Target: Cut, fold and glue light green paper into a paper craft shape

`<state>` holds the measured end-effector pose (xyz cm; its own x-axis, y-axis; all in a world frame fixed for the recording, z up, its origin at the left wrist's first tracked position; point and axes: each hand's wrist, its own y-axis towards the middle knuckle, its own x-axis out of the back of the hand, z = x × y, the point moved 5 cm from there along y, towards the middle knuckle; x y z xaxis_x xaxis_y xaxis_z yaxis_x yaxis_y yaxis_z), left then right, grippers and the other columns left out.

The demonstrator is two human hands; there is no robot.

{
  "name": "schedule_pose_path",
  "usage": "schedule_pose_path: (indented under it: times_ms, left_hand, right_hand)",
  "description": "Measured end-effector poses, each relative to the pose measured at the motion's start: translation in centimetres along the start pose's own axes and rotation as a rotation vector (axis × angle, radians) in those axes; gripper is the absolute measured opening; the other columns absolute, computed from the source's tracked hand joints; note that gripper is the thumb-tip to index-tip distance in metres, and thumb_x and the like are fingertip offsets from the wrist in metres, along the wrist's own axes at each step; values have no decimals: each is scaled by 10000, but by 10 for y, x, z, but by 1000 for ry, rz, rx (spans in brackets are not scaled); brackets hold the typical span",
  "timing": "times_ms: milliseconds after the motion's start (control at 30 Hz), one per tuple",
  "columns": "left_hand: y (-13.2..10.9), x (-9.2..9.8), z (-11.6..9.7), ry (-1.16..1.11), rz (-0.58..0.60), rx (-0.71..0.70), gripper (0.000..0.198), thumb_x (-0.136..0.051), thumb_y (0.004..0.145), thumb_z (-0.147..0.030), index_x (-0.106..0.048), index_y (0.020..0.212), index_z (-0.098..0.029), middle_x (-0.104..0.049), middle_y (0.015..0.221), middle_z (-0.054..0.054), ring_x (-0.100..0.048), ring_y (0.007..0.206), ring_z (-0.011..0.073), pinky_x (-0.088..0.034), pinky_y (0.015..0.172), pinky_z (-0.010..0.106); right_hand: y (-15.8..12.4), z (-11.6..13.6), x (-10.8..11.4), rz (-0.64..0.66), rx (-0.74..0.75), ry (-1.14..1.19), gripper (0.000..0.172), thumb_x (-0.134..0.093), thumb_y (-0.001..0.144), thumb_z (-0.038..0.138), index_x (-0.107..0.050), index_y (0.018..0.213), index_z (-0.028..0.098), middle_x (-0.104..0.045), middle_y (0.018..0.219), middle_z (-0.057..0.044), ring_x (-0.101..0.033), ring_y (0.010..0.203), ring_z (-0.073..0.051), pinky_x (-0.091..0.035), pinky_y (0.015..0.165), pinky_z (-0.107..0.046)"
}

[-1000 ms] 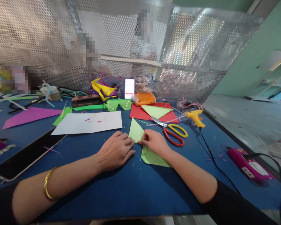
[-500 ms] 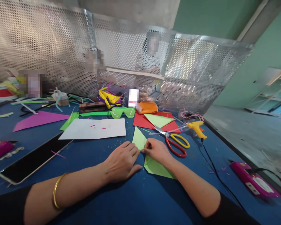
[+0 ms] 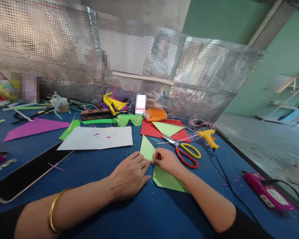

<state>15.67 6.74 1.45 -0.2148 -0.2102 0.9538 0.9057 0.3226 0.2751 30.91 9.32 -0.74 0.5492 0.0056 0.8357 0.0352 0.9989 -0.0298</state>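
A light green paper (image 3: 146, 147) lies folded on the blue table, its narrow point away from me and a wider part (image 3: 168, 181) under my right forearm. My left hand (image 3: 131, 172) rests palm down at the paper's left edge. Its fingers are bent with the tips against the paper, and its thumb stands apart on the table. Thumb and forefinger of my right hand (image 3: 165, 160) pinch the paper close to the left fingertips. Both hands cover the paper's middle. Scissors (image 3: 186, 154) with one red and one yellow handle lie spread just beyond my right hand.
Red paper (image 3: 148, 128) with another light green piece (image 3: 168, 127) lies behind the scissors. A yellow glue gun (image 3: 208, 137) trails its cord toward a magenta power strip (image 3: 269, 192). At left are white paper (image 3: 97, 141), a black phone-like slab (image 3: 22, 176) and purple paper (image 3: 37, 127).
The view has shifted slightly, so things at the left sit a little further left. Both hands stay at the same spot on the light green paper.
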Motion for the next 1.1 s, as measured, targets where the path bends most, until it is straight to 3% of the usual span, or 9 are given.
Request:
schedule_pose_path:
  times_ms: [133, 367, 633, 800, 1100]
  left_hand:
    - [0, -3, -1, 20, 17, -10, 332, -436, 948, -363, -636, 1046, -116, -629, 913, 66, -526, 901, 235, -317, 992, 427]
    - [8, 1, -4, -40, 69, -6, 296, -483, 922, -378, -654, 908, -137, -609, 886, 72, -516, 883, 245, -389, 859, 391]
    - [3, 0, -4, -15, 33, 4, 358, -466, 931, -417, -636, 1027, -117, -620, 914, 80, -525, 873, 243, -383, 886, 401]
    - [10, 1, -6, -6, 89, -16, 363, -470, 923, -428, -655, 953, -116, -617, 895, 95, -526, 882, 258, -379, 883, 406]
    - [4, 9, 2, 14, 74, 79, 353, -461, 925, -418, -648, 941, -119, -607, 903, 112, -533, 890, 268, -373, 848, 408]
  right_hand:
    - [0, -2, 1, 22, 27, 28, 183, -719, 719, 268, -549, 683, 212, -566, 661, 45, -501, 626, -122, -319, 576, -233]
    - [3, -3, 1, 23, 15, 7, 217, -729, 689, 213, -516, 643, 206, -535, 638, 48, -466, 604, -123, -304, 571, -243]
    - [-1, -2, 2, 16, 83, 45, 207, -715, 712, 227, -516, 661, 204, -533, 646, 49, -474, 615, -119, -316, 567, -229]
    - [-1, -5, 2, 29, 101, 80, 210, -700, 724, 234, -500, 666, 207, -508, 647, 57, -454, 621, -116, -312, 568, -225]
    - [-3, -6, 1, -4, 96, 70, 188, -690, 722, 219, -510, 668, 203, -506, 659, 55, -451, 623, -114, -322, 585, -232]
